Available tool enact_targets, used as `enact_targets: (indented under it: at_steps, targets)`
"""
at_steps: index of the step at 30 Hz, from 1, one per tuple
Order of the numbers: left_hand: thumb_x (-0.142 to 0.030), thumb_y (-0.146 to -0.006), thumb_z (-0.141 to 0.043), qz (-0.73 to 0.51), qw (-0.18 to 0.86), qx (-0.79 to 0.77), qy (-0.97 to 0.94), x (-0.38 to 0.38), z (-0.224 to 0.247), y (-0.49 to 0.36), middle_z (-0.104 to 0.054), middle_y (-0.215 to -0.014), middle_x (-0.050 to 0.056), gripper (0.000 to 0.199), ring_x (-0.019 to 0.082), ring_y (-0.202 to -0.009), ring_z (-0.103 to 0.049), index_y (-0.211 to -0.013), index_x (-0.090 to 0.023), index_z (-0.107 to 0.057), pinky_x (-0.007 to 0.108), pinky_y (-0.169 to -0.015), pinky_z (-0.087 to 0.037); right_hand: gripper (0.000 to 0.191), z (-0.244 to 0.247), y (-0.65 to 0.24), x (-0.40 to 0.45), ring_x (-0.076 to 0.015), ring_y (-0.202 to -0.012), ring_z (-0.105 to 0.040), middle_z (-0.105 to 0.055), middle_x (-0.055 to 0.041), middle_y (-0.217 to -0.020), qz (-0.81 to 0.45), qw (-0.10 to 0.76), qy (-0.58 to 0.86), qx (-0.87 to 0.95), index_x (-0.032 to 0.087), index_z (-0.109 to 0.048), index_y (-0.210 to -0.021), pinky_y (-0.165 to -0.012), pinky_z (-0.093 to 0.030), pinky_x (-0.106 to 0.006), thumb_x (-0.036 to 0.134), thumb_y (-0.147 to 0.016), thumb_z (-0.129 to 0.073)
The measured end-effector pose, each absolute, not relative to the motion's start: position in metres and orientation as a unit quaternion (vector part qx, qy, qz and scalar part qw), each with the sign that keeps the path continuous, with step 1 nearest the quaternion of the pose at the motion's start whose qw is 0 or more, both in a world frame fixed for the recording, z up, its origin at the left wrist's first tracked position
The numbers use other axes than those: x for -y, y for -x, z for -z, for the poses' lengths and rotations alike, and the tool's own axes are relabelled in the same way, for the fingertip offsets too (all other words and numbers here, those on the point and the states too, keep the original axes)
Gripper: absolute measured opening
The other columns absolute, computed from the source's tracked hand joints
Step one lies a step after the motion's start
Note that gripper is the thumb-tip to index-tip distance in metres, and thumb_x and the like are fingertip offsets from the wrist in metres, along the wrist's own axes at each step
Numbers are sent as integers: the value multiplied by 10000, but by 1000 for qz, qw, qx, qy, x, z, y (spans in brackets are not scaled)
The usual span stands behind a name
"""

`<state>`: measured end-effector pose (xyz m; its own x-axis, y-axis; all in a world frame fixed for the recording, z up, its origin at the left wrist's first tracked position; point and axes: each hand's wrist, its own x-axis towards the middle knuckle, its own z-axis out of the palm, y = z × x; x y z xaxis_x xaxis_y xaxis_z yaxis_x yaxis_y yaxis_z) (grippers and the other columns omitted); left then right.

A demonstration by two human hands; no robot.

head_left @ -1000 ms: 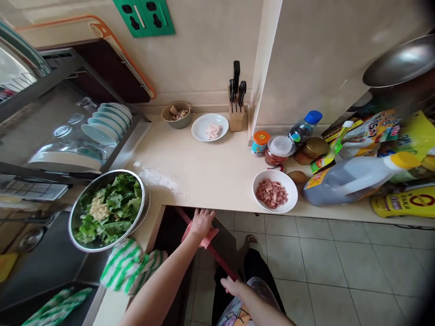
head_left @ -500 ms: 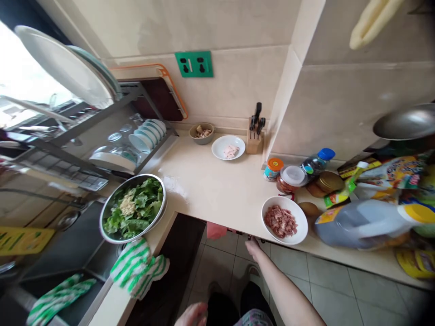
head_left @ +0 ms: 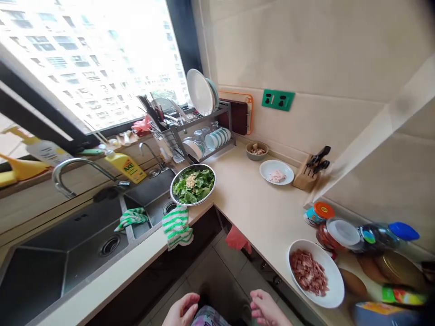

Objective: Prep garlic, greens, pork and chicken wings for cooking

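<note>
My left hand [head_left: 181,310] and my right hand [head_left: 265,309] hang low at the bottom of the view, fingers loosely curled, holding nothing. Neither touches the counter. The nearest thing to them is the cream counter [head_left: 251,203], which runs in an L above them. A steel bowl [head_left: 171,192] of leafy greens topped with minced garlic stands at its corner. To the right, a white bowl [head_left: 335,276] holds sliced raw meat. Farther back are a white plate [head_left: 288,177] with a pink piece of food and a small brown bowl [head_left: 257,157].
A double steel sink [head_left: 74,244] with a curved faucet [head_left: 81,170] lies left, under a bright window. A green-striped cloth [head_left: 176,227] and a pink cloth [head_left: 237,239] hang at the counter edge. A dish rack [head_left: 200,131], knife block [head_left: 306,174] and jars stand along the wall.
The view has swung left and up, bringing the window and sink into sight. My right hand has dropped away from the counter edge and now sits level with my left hand.
</note>
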<state>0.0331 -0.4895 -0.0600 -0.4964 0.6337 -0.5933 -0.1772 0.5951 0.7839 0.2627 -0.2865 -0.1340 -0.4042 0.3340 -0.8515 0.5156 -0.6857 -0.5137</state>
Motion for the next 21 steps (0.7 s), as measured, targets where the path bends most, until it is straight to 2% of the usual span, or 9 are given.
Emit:
enact_targets:
  at_steps: [3, 6, 9, 12, 16, 18, 21]
  targets:
    - [-549, -575, -758, -459, 452, -754, -129, 481, 58, -27, -741, -973, 122, 450, 339, -1003, -657, -853, -196, -737, 411, -905, -524, 365, 100, -256, 259, -85, -604, -636, -664, -21, -794, 798, 40, -470, -375, 186, -596, -923, -523, -444, -160, 405, -672, -745]
    - [-523, -518, -797, -494, 405, -763, -99, 467, 53, -1, -738, -962, 126, 475, 343, -1017, -649, -848, -186, -734, 402, -932, -512, 407, 59, -231, 192, -140, -740, -683, -700, -76, -905, 838, -59, -409, -355, 174, -590, -1018, -642, -520, -228, 437, -739, -728]
    - [-486, -491, -820, -528, 370, -763, -48, 445, 47, 50, -729, -955, 113, 568, 339, -1019, -652, -955, -183, -699, 398, -917, -526, 262, 33, -199, 103, -161, -690, -686, -697, -71, -820, 781, -216, -487, -325, 170, -553, -995, -614, -534, -251, 317, -814, -673]
    - [-450, -599, -770, -582, 321, -747, 9, 410, 37, 124, -704, -1000, 88, 601, 307, -980, -672, -1117, -192, -606, 415, -899, -540, 152, 29, -173, 16, -112, -595, -648, -642, 1, -700, 716, -317, -551, -289, 209, -489, -951, -594, -519, -209, 277, -877, -602]
    - [-301, -820, -616, -616, 293, -728, 70, 351, 13, 214, -679, -962, 49, 433, 216, -853, -700, -1230, -216, -506, 416, -940, -519, 206, 41, -149, -69, -124, -562, -634, -646, -23, -735, 680, -363, -588, -245, 219, -457, -973, -594, -528, -241, 323, -881, -610]
    - [-251, -837, -592, -604, 338, -715, 96, 326, 3, 240, -688, -902, 47, 386, 211, -770, -703, -1214, -209, -520, 409, -872, -556, 202, 46, -140, -97, -132, -568, -639, -663, -39, -794, 671, -374, -599, -225, 228, -449, -1019, -598, -539, -267, 304, -893, -588]
    - [-293, -784, -663, -577, 386, -716, 70, 307, -2, 253, -698, -833, 43, 384, 241, -735, -706, -1150, -219, -576, 386, -746, -596, 238, 53, -131, -120, -140, -577, -650, -676, -38, -864, 663, -388, -608, -201, 250, -437, -1085, -604, -556, -308, 253, -889, -572]
